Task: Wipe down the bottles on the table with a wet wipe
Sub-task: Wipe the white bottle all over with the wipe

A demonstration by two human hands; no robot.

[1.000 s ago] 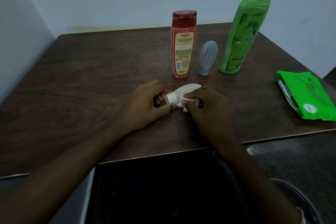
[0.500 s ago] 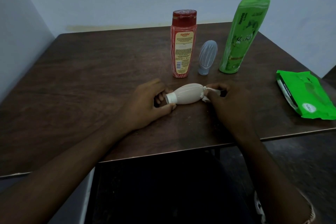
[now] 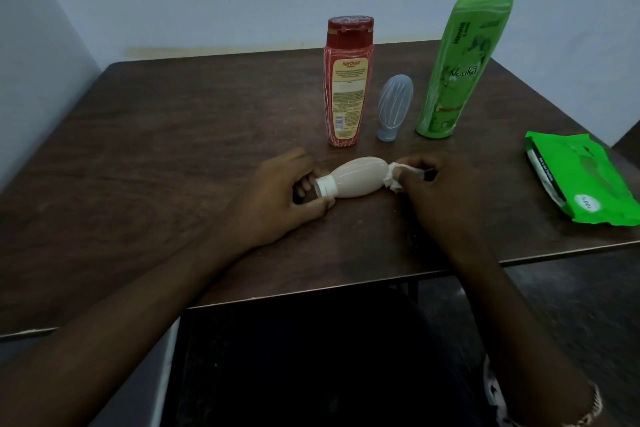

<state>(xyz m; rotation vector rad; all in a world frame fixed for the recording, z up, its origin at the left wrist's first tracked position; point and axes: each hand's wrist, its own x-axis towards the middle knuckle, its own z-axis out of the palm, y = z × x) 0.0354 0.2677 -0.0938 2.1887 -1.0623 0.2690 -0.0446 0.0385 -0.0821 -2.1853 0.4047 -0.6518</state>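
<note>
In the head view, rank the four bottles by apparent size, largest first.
1. green pump bottle
2. red bottle
3. white bottle and grey bottle look alike; the white one, gripped by the left hand, lies nearer the camera, so I leave them unranked.

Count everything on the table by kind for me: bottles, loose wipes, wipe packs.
Bottles: 4 (red shampoo bottle, grey squeeze bottle, green pump bottle, cream bottle lying on its side)
Loose wet wipes: 1 (wet wipe, pinched by the right hand)
Wipe packs: 1 (green wipe pack)
Total: 6
</note>
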